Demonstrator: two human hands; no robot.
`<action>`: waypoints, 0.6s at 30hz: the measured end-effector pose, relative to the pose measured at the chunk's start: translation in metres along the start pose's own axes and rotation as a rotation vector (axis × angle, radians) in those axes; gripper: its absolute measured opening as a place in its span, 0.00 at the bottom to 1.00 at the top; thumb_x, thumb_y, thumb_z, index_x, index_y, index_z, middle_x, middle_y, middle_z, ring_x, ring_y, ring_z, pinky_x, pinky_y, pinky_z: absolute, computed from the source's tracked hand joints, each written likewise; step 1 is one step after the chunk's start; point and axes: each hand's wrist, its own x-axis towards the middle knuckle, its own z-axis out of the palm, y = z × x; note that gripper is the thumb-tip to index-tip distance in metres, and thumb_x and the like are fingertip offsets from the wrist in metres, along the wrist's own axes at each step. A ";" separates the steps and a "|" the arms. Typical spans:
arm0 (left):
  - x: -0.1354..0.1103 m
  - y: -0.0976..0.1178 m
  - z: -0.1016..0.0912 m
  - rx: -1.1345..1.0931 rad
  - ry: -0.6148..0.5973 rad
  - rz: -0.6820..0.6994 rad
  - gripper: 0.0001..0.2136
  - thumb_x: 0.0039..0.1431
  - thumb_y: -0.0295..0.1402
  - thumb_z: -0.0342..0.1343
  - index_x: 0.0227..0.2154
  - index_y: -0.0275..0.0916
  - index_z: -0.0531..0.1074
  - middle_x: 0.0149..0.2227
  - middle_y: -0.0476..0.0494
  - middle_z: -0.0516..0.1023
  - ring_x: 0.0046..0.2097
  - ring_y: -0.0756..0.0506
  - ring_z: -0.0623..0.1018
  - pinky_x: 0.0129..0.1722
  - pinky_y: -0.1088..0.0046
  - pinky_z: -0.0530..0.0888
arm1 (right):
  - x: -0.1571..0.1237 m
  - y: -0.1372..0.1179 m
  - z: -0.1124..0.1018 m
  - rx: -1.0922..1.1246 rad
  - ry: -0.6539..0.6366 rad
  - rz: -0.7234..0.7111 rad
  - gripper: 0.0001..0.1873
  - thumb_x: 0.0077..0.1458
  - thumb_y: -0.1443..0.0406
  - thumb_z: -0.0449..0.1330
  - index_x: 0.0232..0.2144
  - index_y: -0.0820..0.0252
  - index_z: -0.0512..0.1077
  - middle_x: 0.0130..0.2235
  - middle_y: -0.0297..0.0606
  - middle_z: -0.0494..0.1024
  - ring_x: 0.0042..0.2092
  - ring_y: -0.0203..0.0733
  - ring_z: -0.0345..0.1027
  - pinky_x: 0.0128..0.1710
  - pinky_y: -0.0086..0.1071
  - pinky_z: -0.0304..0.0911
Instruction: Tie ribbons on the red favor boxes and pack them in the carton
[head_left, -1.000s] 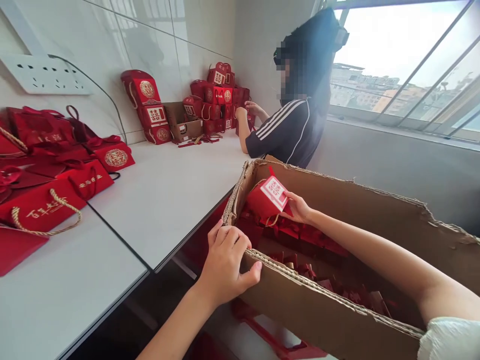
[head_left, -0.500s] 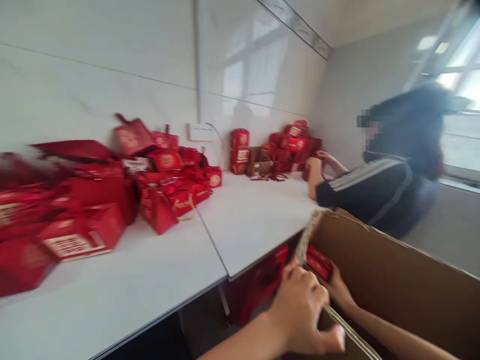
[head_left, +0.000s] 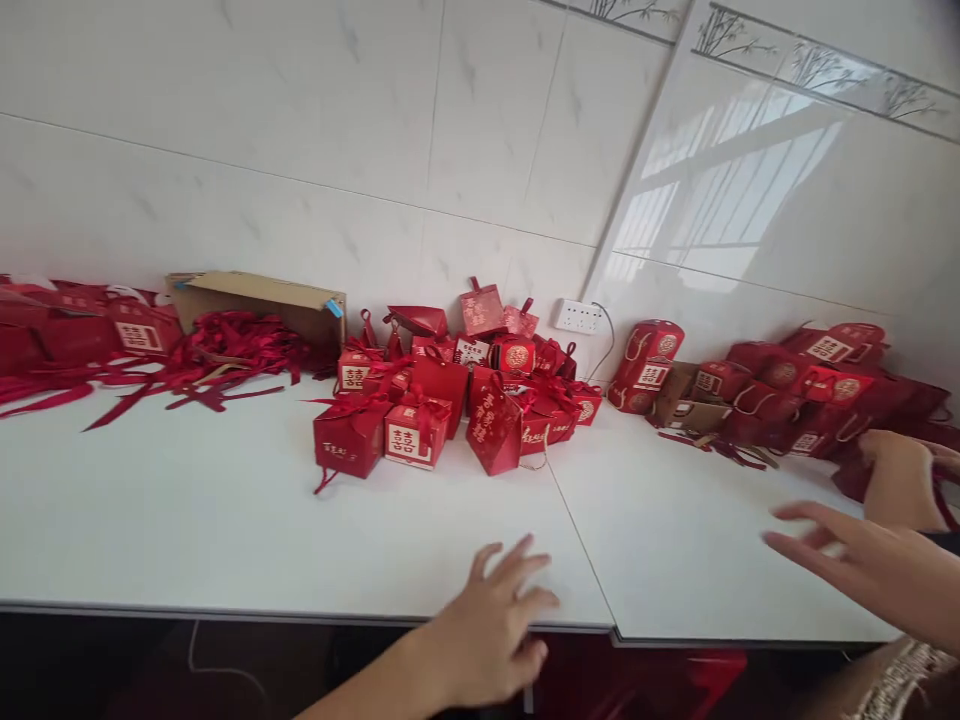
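Observation:
My left hand (head_left: pixel 491 625) hovers at the front edge of the white table (head_left: pixel 225 540), fingers spread and nothing in it. My right hand (head_left: pixel 874 560) is over the table at the right, its fingers apart and empty. Beyond my left hand stands a group of red gift boxes with ribbons. At its front are a red box with a white label (head_left: pixel 409 432), a plain-sided red box (head_left: pixel 351 437) and a pointed red box (head_left: pixel 495 430). Below my right hand, the torn edge of a cardboard box (head_left: pixel 904 685) shows at the bottom right.
A co-worker's hand (head_left: pixel 900 480) reaches to a pile of red boxes (head_left: pixel 780 375) at the right. Red ribbons (head_left: pixel 244 345) spill from an open carton (head_left: pixel 259 288) at the left. A power strip (head_left: pixel 577 316) is on the tiled wall.
The view has swung left. My right hand has let go of the red box it held inside the cardboard box and come out over the table. My left hand has left the carton's rim.

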 end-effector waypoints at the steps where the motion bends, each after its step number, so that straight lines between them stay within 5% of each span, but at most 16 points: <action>1: -0.009 -0.008 -0.015 0.010 0.054 -0.078 0.15 0.58 0.36 0.51 0.49 0.42 0.68 0.58 0.38 0.66 0.64 0.36 0.59 0.59 0.49 0.58 | 0.016 -0.031 0.003 0.043 -0.087 -0.063 0.11 0.51 0.52 0.59 0.33 0.49 0.71 0.28 0.38 0.78 0.30 0.48 0.73 0.32 0.42 0.68; 5: -0.040 -0.031 -0.052 0.032 0.255 -0.339 0.10 0.56 0.29 0.51 0.41 0.42 0.71 0.43 0.45 0.76 0.47 0.43 0.75 0.51 0.58 0.68 | 0.052 -0.172 0.024 0.162 -0.188 -0.394 0.14 0.49 0.54 0.55 0.34 0.55 0.72 0.30 0.42 0.79 0.31 0.49 0.74 0.30 0.38 0.65; 10: -0.064 -0.050 -0.045 -0.006 0.389 -0.535 0.07 0.55 0.24 0.49 0.31 0.40 0.70 0.31 0.47 0.75 0.36 0.46 0.75 0.39 0.66 0.73 | 0.056 -0.315 0.051 0.246 -0.198 -0.712 0.10 0.56 0.61 0.52 0.32 0.57 0.73 0.32 0.39 0.78 0.33 0.44 0.72 0.31 0.32 0.62; 14: -0.069 -0.053 -0.032 0.080 0.493 -0.457 0.07 0.53 0.22 0.47 0.26 0.39 0.67 0.27 0.46 0.72 0.32 0.45 0.72 0.34 0.67 0.73 | 0.064 -0.391 0.071 0.202 -0.173 -0.752 0.15 0.56 0.58 0.55 0.40 0.64 0.72 0.43 0.50 0.74 0.48 0.52 0.67 0.44 0.38 0.62; 18: -0.071 -0.052 -0.028 0.134 0.580 -0.408 0.07 0.52 0.21 0.46 0.24 0.39 0.64 0.24 0.47 0.70 0.30 0.46 0.70 0.31 0.67 0.73 | 0.081 -0.433 0.091 0.145 -0.251 -0.673 0.34 0.48 0.47 0.60 0.47 0.71 0.68 0.50 0.62 0.68 0.54 0.66 0.59 0.49 0.52 0.57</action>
